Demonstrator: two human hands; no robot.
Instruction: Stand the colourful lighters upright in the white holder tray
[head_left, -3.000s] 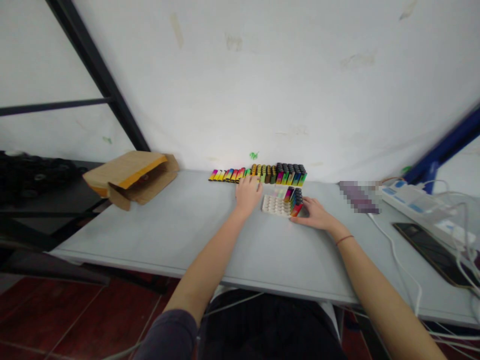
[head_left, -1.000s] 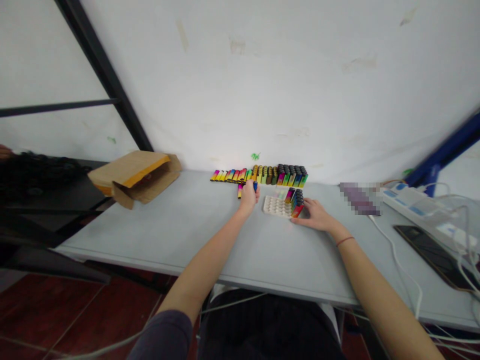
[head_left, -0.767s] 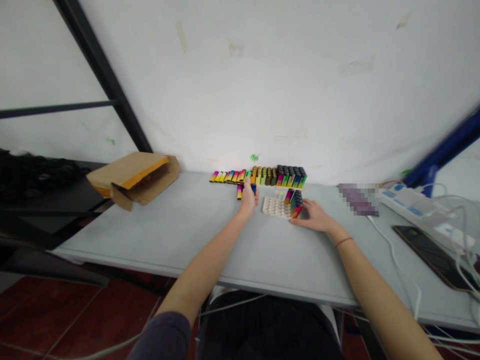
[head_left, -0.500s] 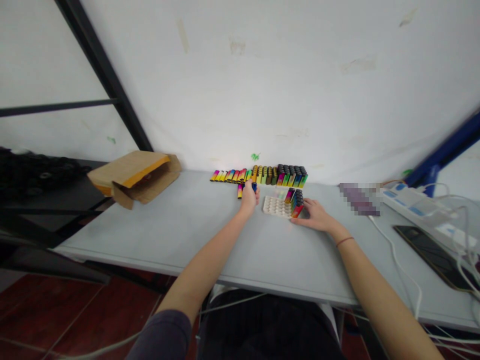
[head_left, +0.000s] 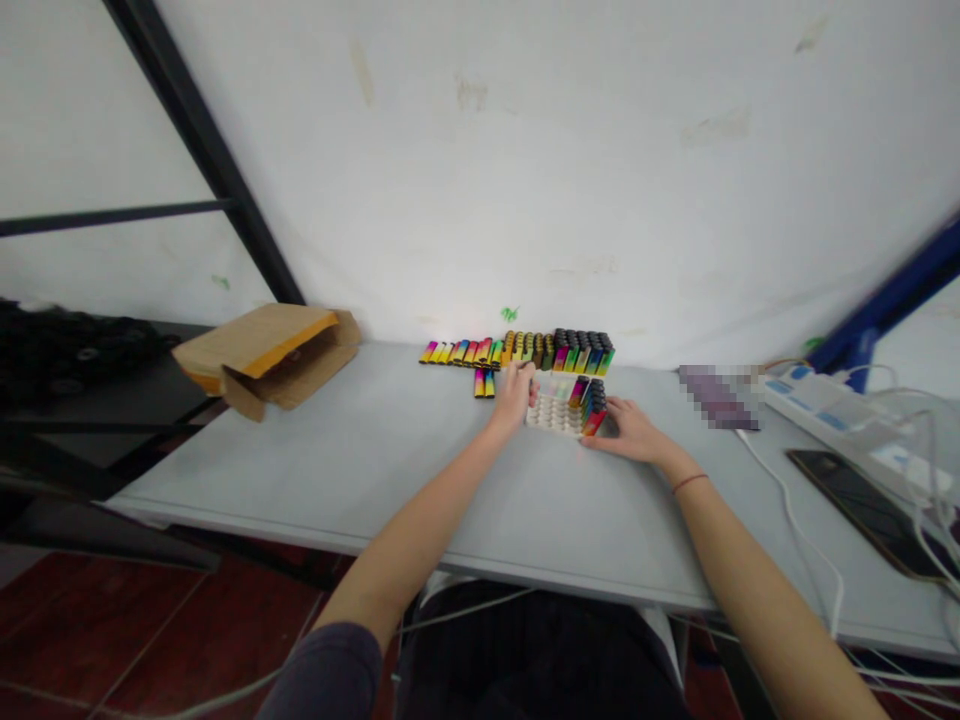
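A white tray [head_left: 546, 412] with rows of round holes lies on the grey table [head_left: 420, 470] near the wall. Several colourful lighters [head_left: 592, 400] stand in its right side. My left hand [head_left: 514, 397] is at the tray's left edge with its fingers curled; what they hold is hidden. My right hand [head_left: 628, 428] lies flat on the table, fingertips touching the tray's right corner. A long row of lighters [head_left: 525, 350] lines the wall behind. Two more lighters [head_left: 484, 382] lie flat just left of my left hand.
An open cardboard box [head_left: 262, 355] lies on its side at the table's back left. At the right are a white power strip [head_left: 832, 410] with cables, a dark phone [head_left: 862, 505] and a blurred purple object [head_left: 716, 395]. A black metal frame [head_left: 202, 150] leans at the left.
My left hand, which held a blue lighter beside the lying lighters, has moved right to the tray's left edge. My right hand has stayed at the tray.
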